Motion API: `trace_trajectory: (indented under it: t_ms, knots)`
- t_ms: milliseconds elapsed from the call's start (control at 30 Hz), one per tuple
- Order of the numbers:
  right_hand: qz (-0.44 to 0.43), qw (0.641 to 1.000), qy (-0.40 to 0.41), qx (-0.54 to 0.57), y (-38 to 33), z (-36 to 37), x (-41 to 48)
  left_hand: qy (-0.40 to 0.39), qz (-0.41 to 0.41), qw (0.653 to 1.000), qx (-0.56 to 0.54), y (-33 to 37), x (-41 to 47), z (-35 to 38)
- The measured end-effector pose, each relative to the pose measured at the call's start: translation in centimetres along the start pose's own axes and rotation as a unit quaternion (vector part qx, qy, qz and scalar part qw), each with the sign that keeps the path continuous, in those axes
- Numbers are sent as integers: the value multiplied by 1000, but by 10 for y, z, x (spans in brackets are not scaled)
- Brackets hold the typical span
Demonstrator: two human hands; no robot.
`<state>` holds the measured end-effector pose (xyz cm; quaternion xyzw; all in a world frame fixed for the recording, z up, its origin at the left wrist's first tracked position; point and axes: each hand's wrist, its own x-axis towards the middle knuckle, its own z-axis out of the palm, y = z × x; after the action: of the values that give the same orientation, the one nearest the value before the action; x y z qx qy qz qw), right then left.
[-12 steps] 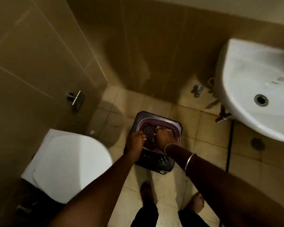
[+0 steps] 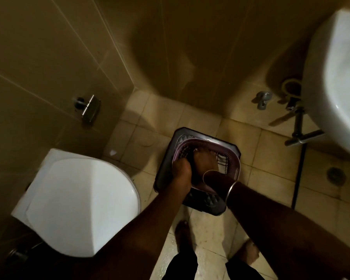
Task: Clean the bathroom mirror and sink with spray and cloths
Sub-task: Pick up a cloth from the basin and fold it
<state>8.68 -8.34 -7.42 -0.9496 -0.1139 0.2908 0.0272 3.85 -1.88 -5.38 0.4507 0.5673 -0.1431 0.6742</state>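
**2 hands working inside a basket on the bathroom floor**

A person is standing on the tiled floor (image 2: 267, 158) and bending over a pale mauve basket (image 2: 202, 142), which is sitting on top of a dark square stand (image 2: 208, 205). Both arms are reaching down into it.

The left hand (image 2: 181, 168) is sitting at the basket's near-left rim with its fingers curling downward inside. What they are holding, if anything, is lost in shadow, so I cannot tell. The right hand (image 2: 205, 160) is lying further in, touching the left hand, its fingers pointing toward the far-left corner. Whether they are closing on anything I cannot tell either. 2 bangles are circling the right forearm: a thin one (image 2: 209, 172) at the wrist and a broader silver one (image 2: 231, 188) higher up. A checked patch is showing at the basket's far-left corner; cloth or mesh, I cannot say.

The white sink (image 2: 343, 87) is hanging on the wall at the right edge of the view, well apart from the basket and partly cut off. A metal pipe (image 2: 298, 126) is running down beneath it, and a small valve (image 2: 263, 99) is sticking out of the wall just beside that.

A white toilet (image 2: 79, 203) with its lid down is standing to the left of the stand, near it but not touching. A metal fitting (image 2: 87, 107) is showing on the left wall. A round floor drain (image 2: 335, 175) is sitting under the sink. The person's 2 bare feet (image 2: 183, 233) are planted just behind the stand.
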Motion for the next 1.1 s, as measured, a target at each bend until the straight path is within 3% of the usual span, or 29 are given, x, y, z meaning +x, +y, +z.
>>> trace_trajectory:
  t_ms: [133,400,667,1100]
  knots:
    - [-74,992,33,-92,3,9,0,13,17,998,-59,-38,58,9]
    - [-38,993,31,-107,-7,10,4,31,33,991,-125,-20,2,11]
    - [-41,994,74,-63,-4,8,-4,18,8,988,-153,-14,-15,11]
    - [-225,954,189,64,33,-14,-53,9,21,972,-234,-9,-64,13]
